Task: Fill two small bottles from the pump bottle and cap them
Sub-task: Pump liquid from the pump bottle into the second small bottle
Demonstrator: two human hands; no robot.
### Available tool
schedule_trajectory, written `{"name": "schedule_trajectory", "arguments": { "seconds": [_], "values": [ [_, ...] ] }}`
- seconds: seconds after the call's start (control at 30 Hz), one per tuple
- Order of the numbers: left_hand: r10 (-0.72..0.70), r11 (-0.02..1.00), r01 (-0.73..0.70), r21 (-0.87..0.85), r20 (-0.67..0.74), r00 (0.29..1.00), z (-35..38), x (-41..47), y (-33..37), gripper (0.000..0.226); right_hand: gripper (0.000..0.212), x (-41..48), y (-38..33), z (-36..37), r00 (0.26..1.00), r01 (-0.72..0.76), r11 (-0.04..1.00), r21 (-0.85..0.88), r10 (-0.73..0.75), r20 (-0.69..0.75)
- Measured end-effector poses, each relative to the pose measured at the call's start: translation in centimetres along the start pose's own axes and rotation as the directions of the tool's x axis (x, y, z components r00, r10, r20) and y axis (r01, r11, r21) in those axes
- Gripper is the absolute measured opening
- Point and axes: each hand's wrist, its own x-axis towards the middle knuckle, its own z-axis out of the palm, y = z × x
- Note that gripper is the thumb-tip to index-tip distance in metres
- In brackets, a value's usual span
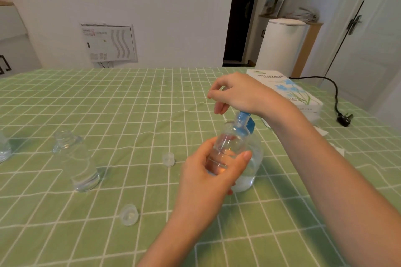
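My left hand is gripping a small clear bottle, its mouth up at the blue spout of the pump bottle behind, which is holding clear liquid low down. My right hand is resting its heel on the pump head, fingers loosely curled, empty. The other small bottle is standing uncapped on the green checked desk

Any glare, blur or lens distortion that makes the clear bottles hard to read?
Head view: soft even light, faint shadows, no harsh glare; wide-angle bending tilts the door; the small bottle in the left hand and the open bottle standing left nearly melt into the green tablecloth; detail slightly soft.
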Motion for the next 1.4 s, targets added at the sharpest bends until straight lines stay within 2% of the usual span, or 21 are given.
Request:
{"name": "schedule_trajectory", "arguments": {
  "seconds": [0.17,0.37,0.57,0.87,1.03,1.3,1.4],
  "values": [
    [-0.014,1.0,0.014,0.009,-0.008,1.0,-0.2,-0.1,-0.2,0.018,0.019,-0.1,0.3,0.5,0.999,-0.026,0.999,0.041,0.026,0.02],
    [-0.015,1.0,0.015,0.0,-0.007,1.0,-0.1,0.1,0.1,0.018,0.019,-0.5,0.1,0.1,0.998,-0.037,0.996,0.084,0.041,-0.044],
    [-0.034,0.999,0.035,-0.024,0.023,0.999,-0.2,0.3,1.0,0.022,0.022,-0.5,-0.7,-1.0,0.993,-0.07,0.998,0.009,0.07,-0.095],
    [-0.045,0.998,0.046,-0.036,0.014,0.999,-0.2,0.1,1.2,0.021,0.025,-0.9,-0.9,-1.9,0.994,-0.109,0.993,0.035,0.109,0.013],
    [-0.04,0.999,0.04,-0.028,0.01,0.999,-0.2,0.0,1.1,0.019,0.041,-1.4,-0.6,-1.2,0.989,-0.145,0.982,0.121,0.138,0.061],
    [-0.04,0.999,0.04,-0.032,0.006,0.999,-0.1,0.1,1.2,0.02,0.055,-1.6,-0.4,-1.0,0.981,-0.191,0.974,0.123,0.186,0.054],
    [-0.03,0.999,0.03,-0.027,0.008,1.0,-0.1,0.1,1.2,0.018,0.056,-1.5,-0.3,-0.7,0.97,-0.232,0.966,0.118,0.221,0.097]
  ]
}}
